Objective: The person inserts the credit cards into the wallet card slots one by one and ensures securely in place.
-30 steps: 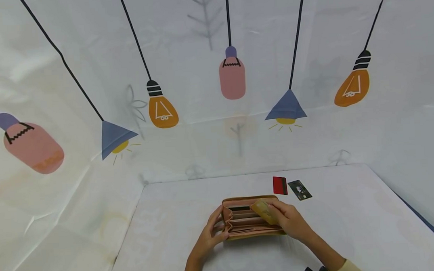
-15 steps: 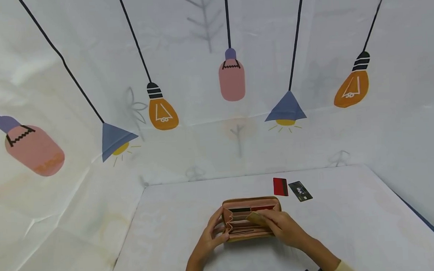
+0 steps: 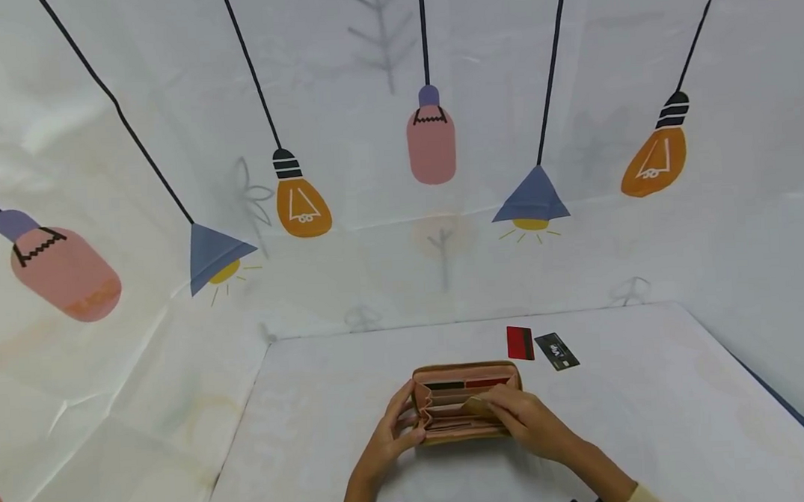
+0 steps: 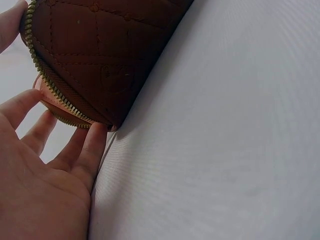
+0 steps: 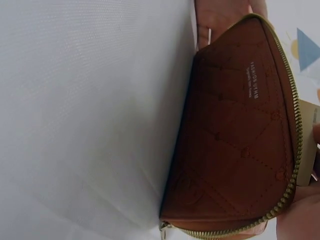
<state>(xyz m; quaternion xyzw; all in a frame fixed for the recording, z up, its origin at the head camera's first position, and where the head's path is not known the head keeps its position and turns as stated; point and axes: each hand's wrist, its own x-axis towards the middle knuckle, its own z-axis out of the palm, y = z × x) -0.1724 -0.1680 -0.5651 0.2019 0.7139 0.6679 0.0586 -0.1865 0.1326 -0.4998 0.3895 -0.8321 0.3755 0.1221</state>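
Note:
A brown zip-around wallet (image 3: 474, 436) stands unzipped on the white table, its pink-lined compartments facing up in the head view. My left hand (image 3: 385, 436) holds its left end, thumb on the near side and fingers along the far side; the left wrist view shows the fingertips against the zipper edge (image 4: 65, 102). Between thumb and fingers, my right hand (image 3: 536, 426) pinches a gold card (image 3: 475, 406), whose lower part is hidden in the wallet. In the right wrist view the card (image 5: 307, 145) sticks up behind the wallet's quilted face (image 5: 235, 135).
Inside the wallet's far slots show a black card (image 3: 444, 385) and a red card (image 3: 486, 383). Beyond the wallet, a red card (image 3: 519, 343) and a black VIP card (image 3: 557, 351) lie on the table. A white sheet printed with lamps (image 3: 376, 282) hangs behind.
My right hand has brought the gold card left and lower into the wallet, uncovering the red card in the far slot. The left hand keeps its hold.

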